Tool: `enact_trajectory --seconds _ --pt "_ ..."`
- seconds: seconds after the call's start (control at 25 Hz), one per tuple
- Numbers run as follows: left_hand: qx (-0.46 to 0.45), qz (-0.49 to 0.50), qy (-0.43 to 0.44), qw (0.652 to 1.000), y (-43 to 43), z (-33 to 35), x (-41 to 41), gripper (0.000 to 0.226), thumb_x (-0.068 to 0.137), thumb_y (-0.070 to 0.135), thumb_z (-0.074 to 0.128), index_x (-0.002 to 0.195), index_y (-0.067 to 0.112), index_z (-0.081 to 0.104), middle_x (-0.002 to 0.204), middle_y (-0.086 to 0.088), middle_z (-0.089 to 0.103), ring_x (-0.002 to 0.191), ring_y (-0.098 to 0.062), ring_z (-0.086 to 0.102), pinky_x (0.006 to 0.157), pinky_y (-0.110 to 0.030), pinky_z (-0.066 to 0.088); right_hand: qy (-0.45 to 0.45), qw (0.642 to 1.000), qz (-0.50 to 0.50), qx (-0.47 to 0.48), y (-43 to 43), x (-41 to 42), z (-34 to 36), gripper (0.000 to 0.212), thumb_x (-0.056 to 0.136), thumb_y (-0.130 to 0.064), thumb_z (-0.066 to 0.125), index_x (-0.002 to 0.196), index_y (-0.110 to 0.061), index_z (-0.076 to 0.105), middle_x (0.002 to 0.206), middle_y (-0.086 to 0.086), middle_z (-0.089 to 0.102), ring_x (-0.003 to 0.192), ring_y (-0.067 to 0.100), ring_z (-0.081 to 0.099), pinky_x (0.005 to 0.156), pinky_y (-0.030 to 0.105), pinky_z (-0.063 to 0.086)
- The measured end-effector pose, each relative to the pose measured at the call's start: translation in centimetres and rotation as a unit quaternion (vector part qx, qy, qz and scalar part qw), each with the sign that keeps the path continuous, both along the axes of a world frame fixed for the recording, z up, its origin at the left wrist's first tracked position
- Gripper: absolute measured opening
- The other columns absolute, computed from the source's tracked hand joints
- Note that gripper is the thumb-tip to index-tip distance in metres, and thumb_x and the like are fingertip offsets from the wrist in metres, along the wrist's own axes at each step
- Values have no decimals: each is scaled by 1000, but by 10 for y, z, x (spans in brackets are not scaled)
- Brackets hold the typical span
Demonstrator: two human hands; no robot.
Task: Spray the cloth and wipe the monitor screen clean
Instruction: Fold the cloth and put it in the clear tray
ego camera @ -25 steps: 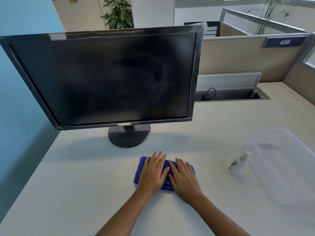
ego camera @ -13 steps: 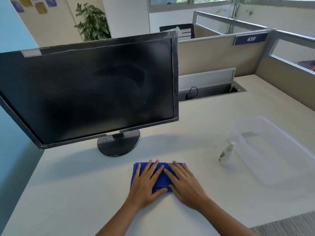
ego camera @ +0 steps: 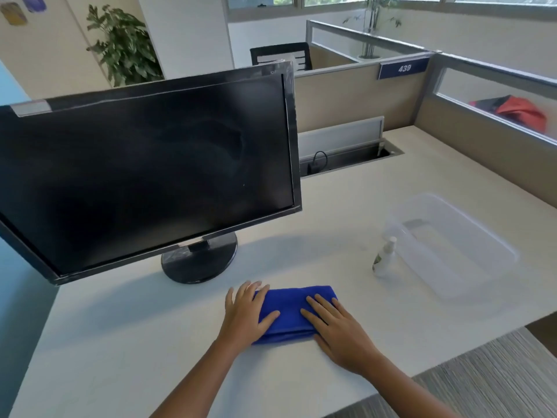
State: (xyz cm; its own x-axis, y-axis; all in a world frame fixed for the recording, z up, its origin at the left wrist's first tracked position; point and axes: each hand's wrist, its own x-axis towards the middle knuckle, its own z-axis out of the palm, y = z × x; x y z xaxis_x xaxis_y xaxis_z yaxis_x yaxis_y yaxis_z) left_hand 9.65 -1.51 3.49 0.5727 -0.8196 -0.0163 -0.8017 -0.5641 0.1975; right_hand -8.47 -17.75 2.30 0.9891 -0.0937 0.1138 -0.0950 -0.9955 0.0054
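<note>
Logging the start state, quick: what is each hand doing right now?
Left hand: open, flat on the blue cloth.
Right hand: open, flat on the cloth too.

The blue cloth (ego camera: 291,312) lies flat at the lower centre of the frame, folded into a thick oblong with its long side running left to right. The spray bottle (ego camera: 383,260), small and pale with a white pump top and a greenish label, stands upright to the right of centre, well apart from the cloth. The black monitor (ego camera: 294,140) fills the left and middle on a round black base (ego camera: 199,262). Its screen (ego camera: 144,176) is dark, with faint smears toward its upper right.
</note>
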Motion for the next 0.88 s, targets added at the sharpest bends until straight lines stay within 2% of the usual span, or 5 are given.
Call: enact_trajectory --seconds 0.2,0.36,0.52,0.72,0.88 --pt "34 -61 -11 998 -27 20 2 57 76 63 58 123 31 53 112 9 57 106 -15 52 109 -42 22 -55 997 -27 53 -14 -2 18 44 82 -37 65 124 -21 61 133 7 58 115 23 61 91 34 52" --pt "-24 -139 -11 990 -45 39 -3 41 72 51 70 106 29 61 100 9 60 87 -14 56 69 -22 36 46 991 -78 98 -35 8 30 63 87 -26 54 146 -18 33 142 6 46 131 26 40 109 35 33" --pt "-57 -169 74 981 -56 56 -6 36 72 48 73 102 31 62 94 14 54 77 -9 54 64 -20 38 104 951 -123 265 -66 -13 53 45 83 -32 58 127 -25 50 120 -2 59 106 15 53 89 26 43" --pt "-137 -208 215 944 -95 95 -21 36 72 56 72 101 37 62 88 27 53 84 2 53 74 -14 43 -3 850 -140 507 -120 -65 120 33 75 -20 68 104 -34 62 99 -11 67 89 7 64 73 21 53" --pt "-248 -224 276 901 -169 144 -52 35 82 46 68 114 45 53 104 30 57 101 4 55 79 -5 40 -165 804 -183 541 -203 -94 171 46 81 -5 71 111 -37 58 99 7 66 81 19 68 68 32 59"
